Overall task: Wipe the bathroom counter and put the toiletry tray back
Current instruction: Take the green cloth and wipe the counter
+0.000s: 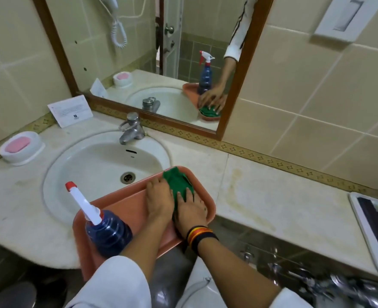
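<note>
A salmon-pink tray [125, 207] lies across the front of the sink and juts past the counter's edge. A green cloth [179, 181] is spread on the tray's far right end. My left hand [159, 200] lies flat on the tray, touching the cloth's left side. My right hand [191, 211], with bangles on the wrist, presses down on the cloth's near part. A blue spray bottle [108, 230] with a white nozzle and red tip stands on the tray's left end. The stained marble counter [261, 194] stretches to the right.
A white sink [90, 161] with a chrome tap [132, 127] is behind the tray. A soap dish with pink soap [20, 146] sits far left, a card [70, 111] leans on the wall, and a white tray [375, 230] is at the right. A mirror hangs above.
</note>
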